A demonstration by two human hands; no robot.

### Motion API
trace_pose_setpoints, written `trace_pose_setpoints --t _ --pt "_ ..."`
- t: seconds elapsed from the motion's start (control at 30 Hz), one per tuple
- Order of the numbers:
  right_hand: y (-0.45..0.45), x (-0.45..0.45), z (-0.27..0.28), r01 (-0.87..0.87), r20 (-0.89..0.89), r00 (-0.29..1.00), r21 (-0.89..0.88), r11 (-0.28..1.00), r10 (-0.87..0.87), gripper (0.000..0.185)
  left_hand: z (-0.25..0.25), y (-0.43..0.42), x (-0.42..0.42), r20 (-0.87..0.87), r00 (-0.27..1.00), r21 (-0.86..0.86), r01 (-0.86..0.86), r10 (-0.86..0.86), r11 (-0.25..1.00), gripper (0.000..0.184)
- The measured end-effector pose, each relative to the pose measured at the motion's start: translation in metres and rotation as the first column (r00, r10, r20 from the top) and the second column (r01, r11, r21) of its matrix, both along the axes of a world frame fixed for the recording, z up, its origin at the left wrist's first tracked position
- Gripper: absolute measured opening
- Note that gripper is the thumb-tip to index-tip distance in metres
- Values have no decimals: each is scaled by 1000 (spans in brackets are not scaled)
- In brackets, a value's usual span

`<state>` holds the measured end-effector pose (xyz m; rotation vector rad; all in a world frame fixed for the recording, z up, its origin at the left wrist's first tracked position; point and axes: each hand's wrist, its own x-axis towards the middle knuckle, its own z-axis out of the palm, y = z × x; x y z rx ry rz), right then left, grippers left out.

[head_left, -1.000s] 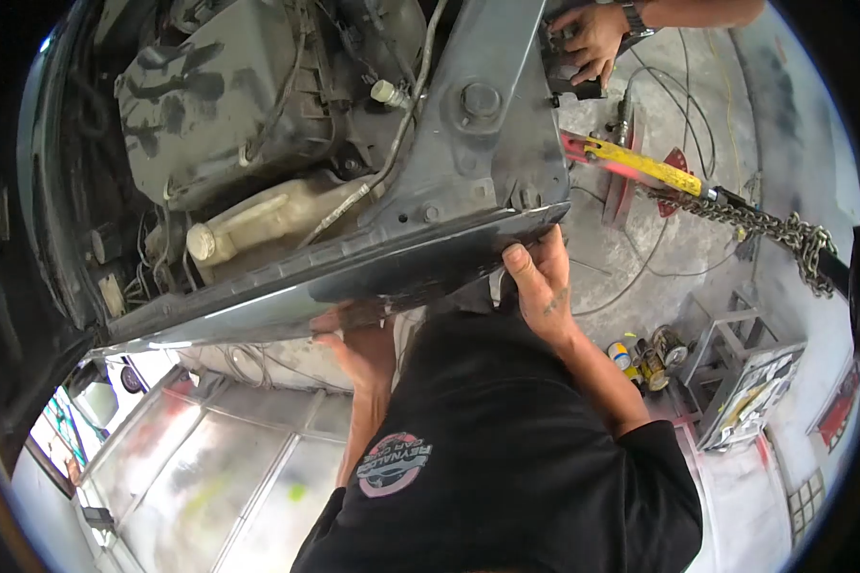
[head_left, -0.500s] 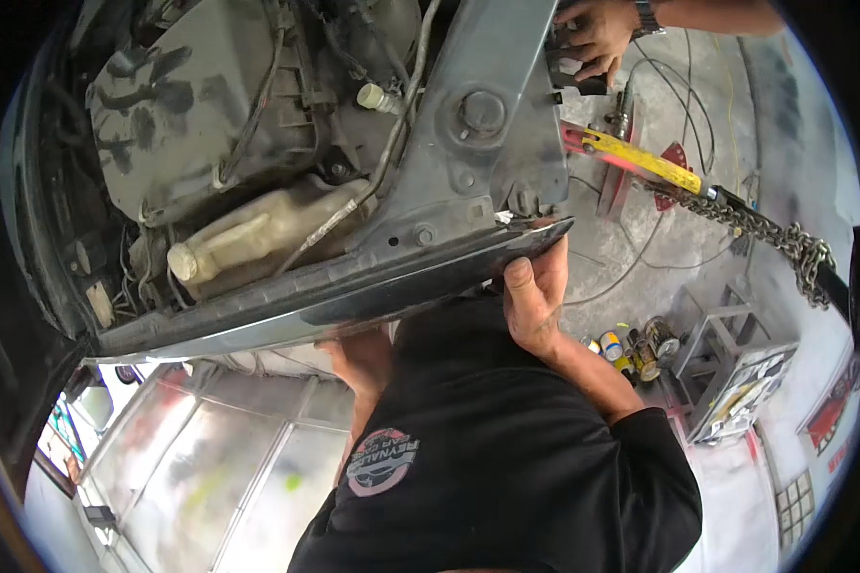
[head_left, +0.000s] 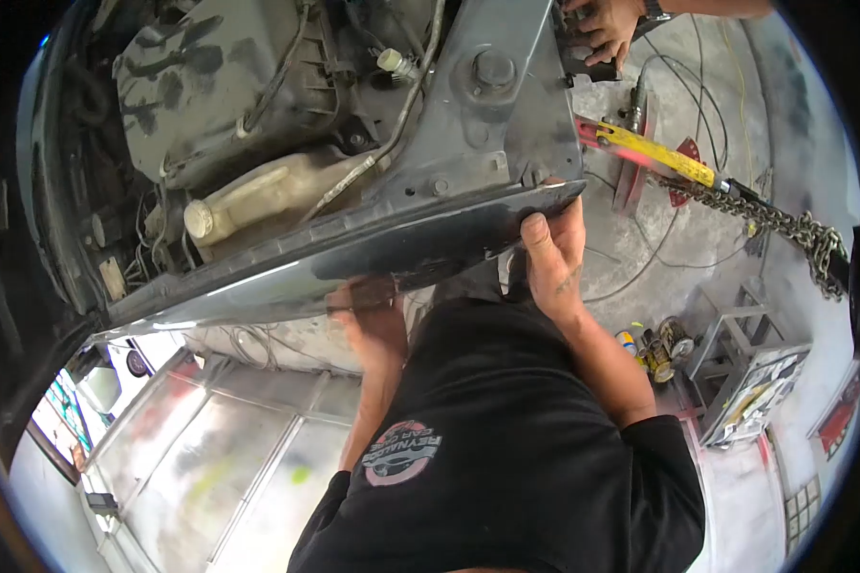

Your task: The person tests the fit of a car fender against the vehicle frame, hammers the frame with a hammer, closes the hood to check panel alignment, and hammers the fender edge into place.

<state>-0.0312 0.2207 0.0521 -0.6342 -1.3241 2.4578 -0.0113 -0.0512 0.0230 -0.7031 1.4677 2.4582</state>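
Observation:
A dark grey fender panel (head_left: 325, 270) runs along the side of an open engine bay. My right hand (head_left: 556, 250) is closed round its front end, thumb on the outer face and fingers partly hidden behind the edge. Farther back, my left hand (head_left: 371, 320) grips the panel from its outer side, with its fingertips partly hidden. Beside the panel are the grey inner body structure (head_left: 473, 124) with a round cap-like part, and a pale plastic reservoir (head_left: 258, 199).
Another person's hand (head_left: 610, 27) rests on the car's front at the top. Beyond the front end are a yellow and red bar (head_left: 655, 158), a chain (head_left: 779, 222) and cables on the floor. Cans (head_left: 661, 349) and a metal stand (head_left: 736, 353) stand lower right.
The view has shifted slightly. The panel's front end sits closer against the body structure, hiding more of the bracket there. Both my hands stay at the panel.

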Motion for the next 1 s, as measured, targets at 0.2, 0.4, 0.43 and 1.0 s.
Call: trace_pose_setpoints --t 0.2,0.4,0.43,1.0 --pt "-6 -2 15 14 -44 999 99 995 -10 54 6 -2 -3 -97 977 26 191 -188 981 92" --pt "-13 6 0 -58 12 998 191 980 57 60 -8 11 0 -123 989 31 90 -86 995 91" --pt "-13 3 -3 -32 -26 999 200 979 38 61 -12 12 1 -129 990 71 69 -60 995 92" --pt "-12 3 0 -31 -3 999 225 974 33 59 -2 20 0 -56 995 124 -75 83 989 83"
